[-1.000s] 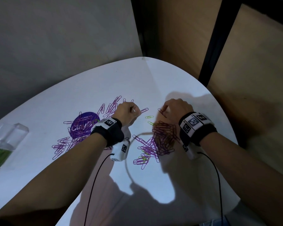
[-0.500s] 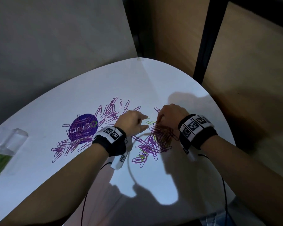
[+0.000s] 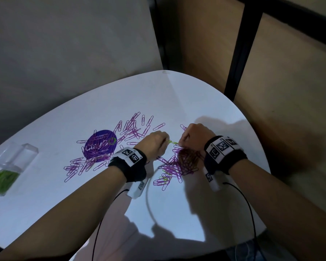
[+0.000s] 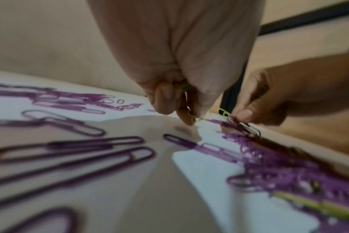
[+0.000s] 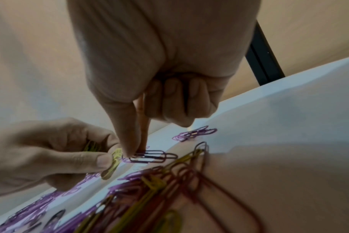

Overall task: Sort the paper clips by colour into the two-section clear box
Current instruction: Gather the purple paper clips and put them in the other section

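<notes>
Standing over the white surface (image 3: 177, 102), one sees both hands meet at its middle, among scattered purple clips (image 3: 179, 164). From the head view the left hand (image 3: 155, 142) and the right hand (image 3: 195, 135) look like two fists, with a bit of green between them. The wrist views show more: the left hand pinches a green clip (image 5: 113, 164) between thumb and forefinger and keeps some more green clips (image 4: 184, 86) in its curled fingers, while the right hand pinches, I think, a purple clip (image 5: 149, 156) with thumb and forefinger, its other fingers folded in. Half a second ago the left hand was lower and more to the left; now it has come up close to the right one. At the far left edge lies the clear box (image 3: 11, 166): its near section holds green clips (image 3: 3, 180), and the far section looks empty, though the view there is weak. A round purple sticker (image 3: 100, 146) lies under some clips.
</notes>
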Demonstrator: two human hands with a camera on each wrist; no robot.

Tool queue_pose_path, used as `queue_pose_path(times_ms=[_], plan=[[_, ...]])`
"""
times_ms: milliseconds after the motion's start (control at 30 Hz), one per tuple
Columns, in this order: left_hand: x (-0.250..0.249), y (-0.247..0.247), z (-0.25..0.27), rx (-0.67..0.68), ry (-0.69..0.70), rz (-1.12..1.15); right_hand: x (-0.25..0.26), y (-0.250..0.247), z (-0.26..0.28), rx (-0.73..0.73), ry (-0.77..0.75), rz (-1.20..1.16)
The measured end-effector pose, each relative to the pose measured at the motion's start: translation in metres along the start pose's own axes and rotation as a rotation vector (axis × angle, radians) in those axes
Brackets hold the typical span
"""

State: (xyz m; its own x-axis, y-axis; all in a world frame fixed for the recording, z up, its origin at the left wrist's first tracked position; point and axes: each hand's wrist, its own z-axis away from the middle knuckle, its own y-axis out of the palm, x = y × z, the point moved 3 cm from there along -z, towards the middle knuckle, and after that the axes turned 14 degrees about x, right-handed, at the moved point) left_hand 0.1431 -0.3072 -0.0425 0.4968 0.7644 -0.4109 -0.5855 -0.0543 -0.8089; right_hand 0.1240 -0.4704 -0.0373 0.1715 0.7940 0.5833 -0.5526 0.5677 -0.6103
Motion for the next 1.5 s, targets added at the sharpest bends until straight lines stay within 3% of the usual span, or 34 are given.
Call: queue_pose_path(times_ms=[167,400,467,600,667,867,1000,1233,1367,1500], plan=[[0.002,-0.002,0.010,-0.082,-0.076,0.655,-0.001,-0.003,0.000,-0.043,-0.013,-0.089],[0.000,0.004,0.009,-0.101,-0.094,1.640,0.015,-0.003,0.010,0.109,-0.083,-0.090],[-0.002,0.005,0.009,-0.066,-0.097,1.649,0.016,0.000,0.011,0.166,-0.126,-0.047],[-0.007,0.006,0.012,-0.067,-0.126,1.251,0.019,0.001,0.012,0.099,-0.193,-0.032],[-0.011,0.005,0.014,-0.112,-0.097,1.176,0.018,0.001,0.008,0.064,-0.175,-0.051],[-0.014,0.004,0.014,-0.147,0.004,1.309,0.013,-0.002,0.005,0.065,-0.162,-0.113],[-0.005,0.000,0.017,-0.228,-0.038,1.427,0.007,-0.006,0.009,0.082,-0.159,-0.129],[0.007,0.000,0.033,-0.268,-0.048,1.793,0.020,0.001,0.004,-0.023,-0.094,-0.021],[0.012,0.006,0.043,-0.270,-0.045,1.895,0.025,0.007,0.003,-0.149,-0.048,0.058],[0.020,0.017,0.051,-0.223,-0.106,1.888,0.027,0.011,0.002,-0.184,-0.038,0.038]])
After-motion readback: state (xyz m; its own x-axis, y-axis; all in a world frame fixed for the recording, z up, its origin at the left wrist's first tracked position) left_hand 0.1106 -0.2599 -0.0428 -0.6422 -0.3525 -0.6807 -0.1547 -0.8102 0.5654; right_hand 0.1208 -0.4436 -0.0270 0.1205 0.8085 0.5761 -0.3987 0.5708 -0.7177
